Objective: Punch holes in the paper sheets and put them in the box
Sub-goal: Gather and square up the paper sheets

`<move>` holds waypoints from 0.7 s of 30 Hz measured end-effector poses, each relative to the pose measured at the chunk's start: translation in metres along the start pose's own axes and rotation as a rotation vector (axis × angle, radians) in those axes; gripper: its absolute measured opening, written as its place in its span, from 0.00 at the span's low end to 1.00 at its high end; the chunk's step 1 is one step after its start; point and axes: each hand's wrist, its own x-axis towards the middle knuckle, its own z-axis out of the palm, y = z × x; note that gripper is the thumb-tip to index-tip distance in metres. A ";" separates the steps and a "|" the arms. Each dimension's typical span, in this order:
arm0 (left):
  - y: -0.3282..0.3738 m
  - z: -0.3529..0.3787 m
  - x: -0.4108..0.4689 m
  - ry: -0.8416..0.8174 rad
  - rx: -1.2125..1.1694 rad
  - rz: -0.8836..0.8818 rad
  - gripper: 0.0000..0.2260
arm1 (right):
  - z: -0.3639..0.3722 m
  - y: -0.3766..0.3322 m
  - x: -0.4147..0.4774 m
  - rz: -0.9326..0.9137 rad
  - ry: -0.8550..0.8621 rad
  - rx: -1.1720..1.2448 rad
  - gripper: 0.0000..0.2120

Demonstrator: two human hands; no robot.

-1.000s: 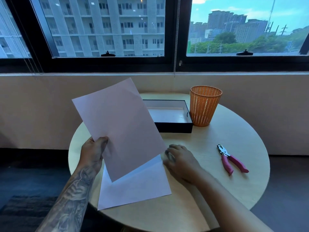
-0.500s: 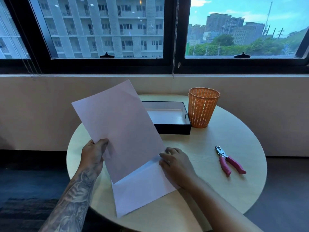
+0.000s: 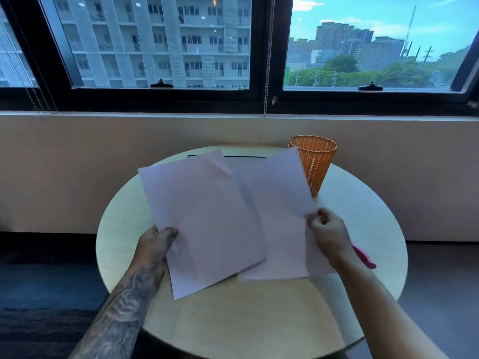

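Over the left side of the round table (image 3: 233,322): a tattooed forearm, then the left hand (image 3: 155,244), curled round the lower left edge of a white paper sheet (image 3: 204,221), thumb on the front face, fingers out of sight behind. Held up clear of the table, tilted, top leaning toward the table's far edge. Faint crease near the upper right corner.

Over the middle of the table: a second paper sheet (image 3: 278,216), also lifted, left edge tucked behind the first. Pinched at the right edge by the right hand (image 3: 328,234), fingers curled tight on the paper, above the table's right half.

At the far edge of the table, behind both sheets: only a thin black strip of the box (image 3: 246,157) on show. Inside hidden by the paper — contents impossible to tell.

Far right on the table, just beside that strip: orange mesh basket (image 3: 317,164), upright, lower left part covered by the second sheet.

Near the table's right rim: pink handles of the hole punch (image 3: 365,259), lying flat, mostly hidden behind the right wrist — head not visible.

Beyond the table: beige wall (image 3: 77,177) under a black-framed window (image 3: 155,42).
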 end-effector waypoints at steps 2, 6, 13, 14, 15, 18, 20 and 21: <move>-0.004 0.002 0.000 -0.010 0.034 0.005 0.06 | -0.006 -0.006 -0.001 -0.032 0.092 0.078 0.08; -0.008 0.004 0.002 0.022 0.136 0.034 0.07 | -0.011 -0.014 0.001 -0.052 0.222 0.175 0.10; -0.002 0.006 -0.004 0.074 0.332 0.078 0.08 | -0.014 -0.020 0.005 -0.106 0.348 0.401 0.11; -0.001 0.006 -0.005 0.074 0.350 0.083 0.08 | -0.015 -0.021 0.005 -0.111 0.357 0.441 0.08; 0.000 0.008 -0.005 0.073 0.356 0.087 0.09 | -0.016 -0.021 0.005 -0.113 0.357 0.468 0.05; 0.000 0.013 -0.005 0.048 0.349 0.080 0.09 | -0.012 -0.022 0.004 -0.105 0.324 0.458 0.07; 0.002 0.019 -0.008 0.009 0.325 0.094 0.08 | -0.008 -0.022 0.003 -0.087 0.319 0.476 0.08; 0.003 0.023 -0.010 -0.009 0.323 0.109 0.06 | -0.007 -0.023 0.003 -0.080 0.315 0.497 0.08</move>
